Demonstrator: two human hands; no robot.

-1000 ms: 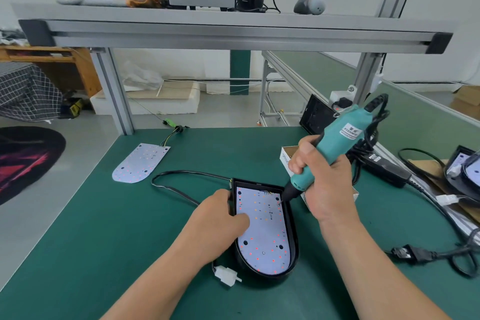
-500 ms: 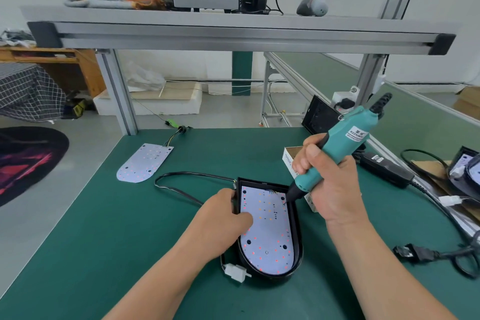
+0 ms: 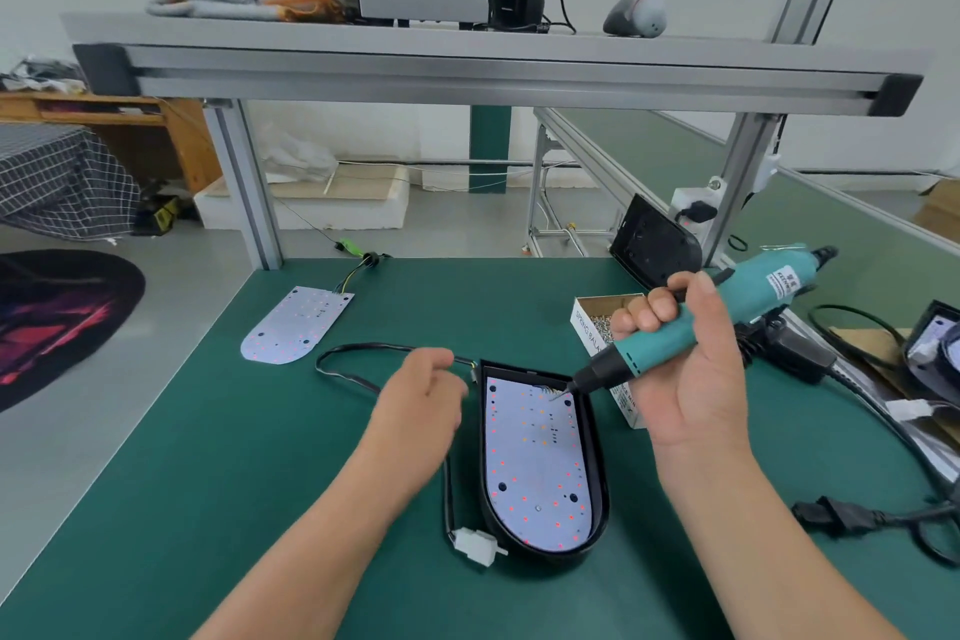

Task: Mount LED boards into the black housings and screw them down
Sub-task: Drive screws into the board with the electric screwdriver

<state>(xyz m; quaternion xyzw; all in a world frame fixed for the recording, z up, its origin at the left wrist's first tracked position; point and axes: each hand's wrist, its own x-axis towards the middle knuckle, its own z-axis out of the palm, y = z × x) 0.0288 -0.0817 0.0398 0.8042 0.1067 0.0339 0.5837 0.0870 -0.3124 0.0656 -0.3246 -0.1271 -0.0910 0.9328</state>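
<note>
Far to the left of my fingers, a spare LED board (image 3: 296, 327) lies flat on the green bench mat (image 3: 208, 483), well apart from the work. My left hand (image 3: 421, 411) hovers just to the left of the black housing (image 3: 598, 473), its fingers loosely curled and holding nothing that I can make out. The black cable (image 3: 353, 353) passes behind it, and the cable's white connector (image 3: 475, 547) rests near my wrist. An LED board (image 3: 535, 463) is seated inside the housing, long axis running straight away from me, rounded end nearest. My right hand (image 3: 696, 379) is clenched round the teal electric screwdriver (image 3: 691, 327). The tool slopes down and leftward, so its bit (image 3: 563, 392) meets the board's far right corner. I judge this to be the screw site now in hand. The right hand is nearer to it, and the driver needs standing more upright over the hole. The open box of screws (image 3: 602, 322) sits just behind the tool.
</note>
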